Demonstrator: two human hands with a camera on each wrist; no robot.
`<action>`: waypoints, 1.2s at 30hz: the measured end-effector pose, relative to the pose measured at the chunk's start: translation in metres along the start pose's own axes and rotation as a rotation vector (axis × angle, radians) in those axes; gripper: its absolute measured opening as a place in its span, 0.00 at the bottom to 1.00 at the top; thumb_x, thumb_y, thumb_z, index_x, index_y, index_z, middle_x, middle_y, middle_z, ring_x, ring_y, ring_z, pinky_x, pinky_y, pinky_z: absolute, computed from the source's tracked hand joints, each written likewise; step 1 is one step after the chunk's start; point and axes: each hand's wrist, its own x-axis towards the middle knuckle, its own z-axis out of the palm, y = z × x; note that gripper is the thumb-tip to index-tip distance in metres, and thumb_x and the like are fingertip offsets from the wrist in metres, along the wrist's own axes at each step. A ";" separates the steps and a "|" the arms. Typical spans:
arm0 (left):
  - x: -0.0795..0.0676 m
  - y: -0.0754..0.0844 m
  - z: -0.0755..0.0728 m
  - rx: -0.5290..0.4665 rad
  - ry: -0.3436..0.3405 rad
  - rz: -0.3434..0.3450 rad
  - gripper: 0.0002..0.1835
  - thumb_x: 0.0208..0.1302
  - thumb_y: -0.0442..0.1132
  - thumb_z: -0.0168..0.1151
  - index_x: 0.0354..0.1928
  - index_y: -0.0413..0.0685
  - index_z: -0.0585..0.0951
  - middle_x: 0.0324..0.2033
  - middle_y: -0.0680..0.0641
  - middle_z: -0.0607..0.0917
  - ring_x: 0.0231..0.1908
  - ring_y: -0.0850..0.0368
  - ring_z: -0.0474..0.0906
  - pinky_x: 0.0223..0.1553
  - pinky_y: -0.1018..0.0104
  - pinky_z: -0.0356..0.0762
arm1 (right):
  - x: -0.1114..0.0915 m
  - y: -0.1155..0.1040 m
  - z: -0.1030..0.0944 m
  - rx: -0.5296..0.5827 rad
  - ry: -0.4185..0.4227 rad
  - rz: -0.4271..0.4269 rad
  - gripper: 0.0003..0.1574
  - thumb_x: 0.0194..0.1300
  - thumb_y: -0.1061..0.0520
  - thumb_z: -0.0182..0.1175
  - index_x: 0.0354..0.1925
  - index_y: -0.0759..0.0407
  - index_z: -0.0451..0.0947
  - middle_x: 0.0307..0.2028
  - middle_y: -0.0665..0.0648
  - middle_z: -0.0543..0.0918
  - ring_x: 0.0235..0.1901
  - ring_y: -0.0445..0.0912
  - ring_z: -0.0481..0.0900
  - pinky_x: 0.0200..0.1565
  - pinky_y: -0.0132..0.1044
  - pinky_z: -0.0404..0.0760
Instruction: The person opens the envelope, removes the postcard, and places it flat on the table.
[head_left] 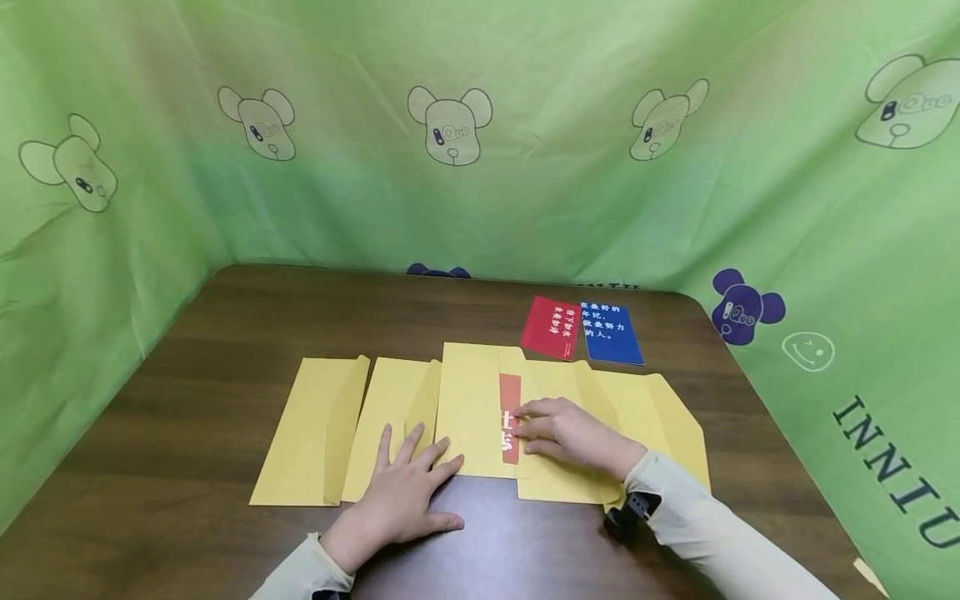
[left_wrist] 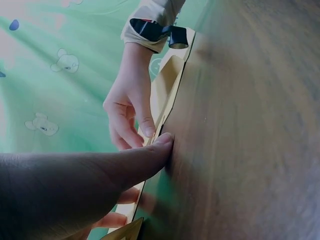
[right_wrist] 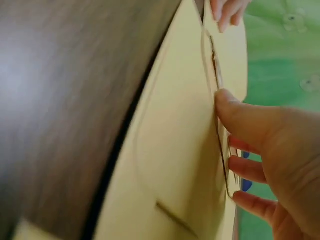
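A red card (head_left: 510,390) with white characters sticks partly out of the right, open side of the middle yellow envelope (head_left: 471,392). My right hand (head_left: 573,433) has its fingertips at the card's right edge, with the fingers fairly straight in the right wrist view. Spread fingers of my left hand (head_left: 405,496) rest on the lower left of the middle envelope and the neighbouring envelope (head_left: 386,408). The left thumb lies over the tabletop just below. The rest of the card is hidden inside the envelope.
More yellow envelopes lie in the row, one at the far left (head_left: 296,433) and others at the right (head_left: 678,417), flaps to the right. Behind them lie another red card (head_left: 551,327) and a blue card (head_left: 613,333). Green printed cloth (head_left: 450,217) surrounds the wooden table (head_left: 187,392).
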 end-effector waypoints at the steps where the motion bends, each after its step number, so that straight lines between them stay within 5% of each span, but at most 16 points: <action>1: 0.001 0.000 0.000 -0.002 0.005 0.002 0.40 0.56 0.69 0.64 0.68 0.58 0.75 0.68 0.48 0.71 0.72 0.37 0.55 0.66 0.26 0.40 | 0.001 0.001 0.000 0.012 0.001 0.014 0.21 0.64 0.54 0.68 0.55 0.57 0.84 0.55 0.56 0.81 0.56 0.51 0.78 0.58 0.49 0.76; 11: 0.005 0.001 0.003 -0.001 -0.003 0.007 0.41 0.55 0.70 0.63 0.68 0.59 0.75 0.68 0.48 0.72 0.72 0.38 0.54 0.65 0.27 0.40 | 0.017 0.006 0.002 0.227 0.100 0.272 0.14 0.64 0.53 0.69 0.46 0.58 0.87 0.50 0.56 0.81 0.48 0.49 0.80 0.53 0.47 0.79; 15: 0.003 0.002 0.005 0.006 -0.008 0.008 0.41 0.55 0.71 0.63 0.68 0.60 0.75 0.68 0.48 0.72 0.72 0.38 0.54 0.65 0.27 0.40 | 0.026 0.009 0.005 0.291 0.151 0.399 0.35 0.54 0.56 0.76 0.59 0.65 0.78 0.48 0.59 0.77 0.36 0.45 0.80 0.41 0.39 0.81; 19: 0.002 0.002 0.006 0.012 -0.011 0.008 0.41 0.55 0.71 0.63 0.68 0.60 0.75 0.68 0.49 0.72 0.72 0.38 0.55 0.65 0.27 0.40 | 0.036 0.011 0.001 0.284 0.107 0.515 0.58 0.44 0.56 0.81 0.68 0.74 0.65 0.48 0.64 0.74 0.28 0.43 0.74 0.33 0.36 0.77; 27: 0.001 0.002 0.006 0.017 -0.008 0.008 0.41 0.56 0.71 0.63 0.68 0.60 0.74 0.68 0.48 0.72 0.72 0.38 0.55 0.65 0.27 0.41 | 0.051 0.015 -0.008 0.212 0.016 0.560 0.51 0.36 0.55 0.83 0.56 0.74 0.74 0.43 0.64 0.74 0.36 0.50 0.74 0.42 0.43 0.78; 36: 0.001 0.003 0.004 0.009 -0.005 0.011 0.41 0.56 0.70 0.63 0.68 0.59 0.75 0.68 0.48 0.72 0.72 0.38 0.55 0.65 0.26 0.41 | 0.048 0.014 -0.004 0.504 0.095 0.621 0.54 0.38 0.65 0.82 0.58 0.69 0.61 0.34 0.59 0.79 0.31 0.48 0.78 0.35 0.39 0.80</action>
